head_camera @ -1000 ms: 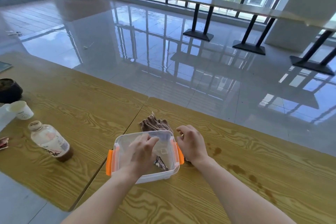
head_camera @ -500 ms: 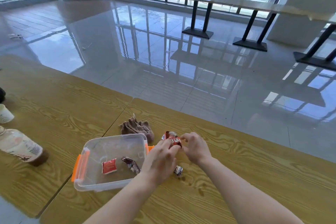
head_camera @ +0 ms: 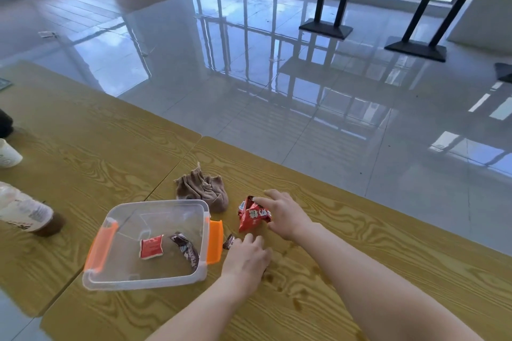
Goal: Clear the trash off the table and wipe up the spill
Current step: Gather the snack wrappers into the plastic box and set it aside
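A clear plastic container [head_camera: 92, 281] with orange latches sits on the wooden table [head_camera: 388, 243]. It holds a red sachet [head_camera: 151, 248] and a dark wrapper [head_camera: 186, 251]. My right hand [head_camera: 286, 217] pinches a crumpled red wrapper [head_camera: 252, 216] just right of the container, low over the table. My left hand [head_camera: 248, 259] rests on the table with its fingertips beside a small dark wrapper [head_camera: 228, 241]; it holds nothing that I can see. A crumpled brown cloth [head_camera: 203, 192] lies behind the container. Brown spill spots [head_camera: 299, 304] dot the table near my left wrist.
A lying bottle [head_camera: 26, 213] with brown liquid, a white paper cup [head_camera: 8, 153] and a dark object [head_camera: 4, 123] are at the left edge. A seam [head_camera: 177, 163] splits two tabletops. Beyond the far edge is glossy floor with black-legged tables [head_camera: 415, 47].
My left hand has left the red wrapper and dropped to the table by the small dark wrapper. My right hand keeps hold of the red wrapper. The view has shifted slightly.
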`<state>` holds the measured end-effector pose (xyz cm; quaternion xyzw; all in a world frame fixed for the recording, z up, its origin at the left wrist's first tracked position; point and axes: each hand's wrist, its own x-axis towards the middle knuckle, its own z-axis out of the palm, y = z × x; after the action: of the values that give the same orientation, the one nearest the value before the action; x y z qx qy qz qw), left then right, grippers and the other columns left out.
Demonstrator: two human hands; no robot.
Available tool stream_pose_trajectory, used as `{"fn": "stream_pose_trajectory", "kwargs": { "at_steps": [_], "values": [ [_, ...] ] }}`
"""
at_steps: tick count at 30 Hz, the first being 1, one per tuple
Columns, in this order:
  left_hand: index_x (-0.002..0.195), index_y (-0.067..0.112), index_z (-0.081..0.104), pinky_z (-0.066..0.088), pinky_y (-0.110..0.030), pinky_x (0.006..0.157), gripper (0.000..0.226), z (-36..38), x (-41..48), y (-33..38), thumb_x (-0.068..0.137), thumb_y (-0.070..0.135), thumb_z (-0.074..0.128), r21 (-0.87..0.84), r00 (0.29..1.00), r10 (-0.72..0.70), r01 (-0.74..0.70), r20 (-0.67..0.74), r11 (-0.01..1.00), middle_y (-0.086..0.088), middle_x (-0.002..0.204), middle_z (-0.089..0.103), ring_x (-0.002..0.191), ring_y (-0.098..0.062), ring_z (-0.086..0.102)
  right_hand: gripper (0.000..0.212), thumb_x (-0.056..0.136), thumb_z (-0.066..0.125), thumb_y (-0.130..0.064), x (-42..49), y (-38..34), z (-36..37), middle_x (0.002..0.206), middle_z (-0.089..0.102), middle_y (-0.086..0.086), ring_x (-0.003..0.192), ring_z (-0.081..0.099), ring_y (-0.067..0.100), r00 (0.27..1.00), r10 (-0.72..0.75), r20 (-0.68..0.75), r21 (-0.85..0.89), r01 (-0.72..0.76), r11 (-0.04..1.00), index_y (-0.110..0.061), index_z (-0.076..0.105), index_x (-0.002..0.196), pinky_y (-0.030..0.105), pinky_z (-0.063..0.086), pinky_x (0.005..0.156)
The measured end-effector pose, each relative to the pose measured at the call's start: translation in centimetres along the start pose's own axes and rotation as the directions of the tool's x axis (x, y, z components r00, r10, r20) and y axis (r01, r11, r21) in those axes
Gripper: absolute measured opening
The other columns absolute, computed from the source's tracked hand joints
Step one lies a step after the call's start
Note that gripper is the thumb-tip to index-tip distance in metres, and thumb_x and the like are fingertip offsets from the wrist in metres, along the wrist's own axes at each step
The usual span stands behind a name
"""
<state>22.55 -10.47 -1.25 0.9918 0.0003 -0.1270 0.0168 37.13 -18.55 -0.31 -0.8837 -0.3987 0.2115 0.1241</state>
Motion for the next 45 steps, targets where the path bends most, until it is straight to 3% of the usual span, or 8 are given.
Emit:
{"fn": "stream_pose_trajectory", "kwargs": {
  "at_steps": [4,7,13,20,30,35,39,45],
  "values": [
    [0.109,0.010,0.058,0.037,-0.047,0.083,0.022,0.5,0.5,-0.3,0.091,0.005,0.048,0.034,0.997,0.056,-0.057,0.047,0.998,-0.015,0.112,0.055,0.103,-0.037,0.049,0.080,0.087,0.057,-0.004,1.6,-0.6,0.4,0.164,0.010,-0.007,0.148,0.008,0.024,0.989,-0.065,0.131,-0.066,0.074,0.995,-0.050,0.030,0.146,0.046,0.029,0.117],
    [0.111,0.008,0.055,0.038,-0.047,0.081,0.023,0.9,0.3,-1.1,0.089,0.001,0.049,0.021,0.995,0.086,-0.087,0.056,0.996,-0.016,0.112,0.053,0.099,-0.037,0.051,0.069,0.089,0.054,-0.005,2.2,-0.9,0.7,0.163,0.015,-0.006,0.147,0.011,0.024,0.982,-0.107,0.158,-0.061,0.118,0.991,-0.050,0.041,0.140,0.046,0.030,0.116],
    [0.107,0.008,0.056,0.038,-0.045,0.075,0.022,0.2,0.1,-1.1,0.090,0.000,0.045,-0.028,0.993,0.119,-0.119,0.015,0.993,-0.015,0.109,0.054,0.097,-0.037,0.052,0.054,0.088,0.053,-0.003,1.4,-0.5,0.7,0.150,0.038,-0.003,0.127,0.037,0.028,0.997,-0.065,0.032,0.042,0.063,0.997,-0.042,0.060,0.125,0.040,0.036,0.109],
    [0.101,0.012,0.055,0.032,-0.040,0.067,0.025,-2.1,-0.6,1.0,0.081,-0.002,0.050,-0.017,0.979,0.187,-0.189,-0.082,0.982,-0.011,0.103,0.054,0.090,-0.033,0.053,0.044,0.088,0.065,-0.016,-1.9,0.9,-1.2,0.143,0.044,-0.004,0.123,0.042,0.026,0.994,0.047,-0.100,0.125,-0.035,0.992,-0.042,0.062,0.123,0.033,0.037,0.103],
    [0.085,0.023,0.060,0.046,-0.034,0.055,0.018,-7.3,-3.4,1.3,0.076,0.010,0.066,0.093,0.925,0.240,-0.222,-0.294,0.971,0.003,0.081,0.059,0.067,-0.021,0.056,0.047,0.084,0.069,-0.018,-6.7,-0.3,-4.2,0.143,0.046,-0.005,0.126,0.044,0.024,0.971,0.090,-0.220,0.173,-0.052,0.984,-0.042,0.062,0.124,0.033,0.037,0.105],
    [0.088,0.023,0.061,0.041,-0.034,0.053,0.016,-9.4,-6.1,-1.5,0.078,0.010,0.061,0.059,0.902,0.145,-0.132,-0.407,0.990,0.002,0.080,0.056,0.068,-0.021,0.055,0.046,0.081,0.074,-0.023,-7.6,-2.7,-5.2,0.138,0.049,-0.007,0.125,0.047,0.020,0.952,0.068,-0.298,0.193,-0.009,0.981,-0.045,0.063,0.121,0.026,0.034,0.101],
    [0.097,0.021,0.062,0.047,-0.037,0.059,0.022,-10.0,-8.6,-4.9,0.082,0.006,0.056,0.002,0.895,0.020,-0.022,-0.446,1.000,0.000,0.086,0.058,0.073,-0.024,0.057,0.048,0.079,0.076,-0.021,-7.4,-5.7,-5.7,0.137,0.051,-0.004,0.124,0.049,0.022,0.947,0.002,-0.322,0.181,0.060,0.982,-0.042,0.064,0.121,0.033,0.039,0.103],
    [0.098,0.021,0.066,0.047,-0.033,0.056,0.035,-10.5,-11.8,-9.7,0.070,0.001,0.069,-0.078,0.877,-0.102,0.074,-0.470,0.994,0.003,0.090,0.065,0.076,-0.022,0.063,0.049,0.079,0.076,-0.019,-6.2,-10.9,-5.7,0.137,0.052,-0.001,0.123,0.051,0.025,0.943,-0.093,-0.319,0.147,0.146,0.978,-0.037,0.065,0.123,0.038,0.042,0.103]
  ]
}}
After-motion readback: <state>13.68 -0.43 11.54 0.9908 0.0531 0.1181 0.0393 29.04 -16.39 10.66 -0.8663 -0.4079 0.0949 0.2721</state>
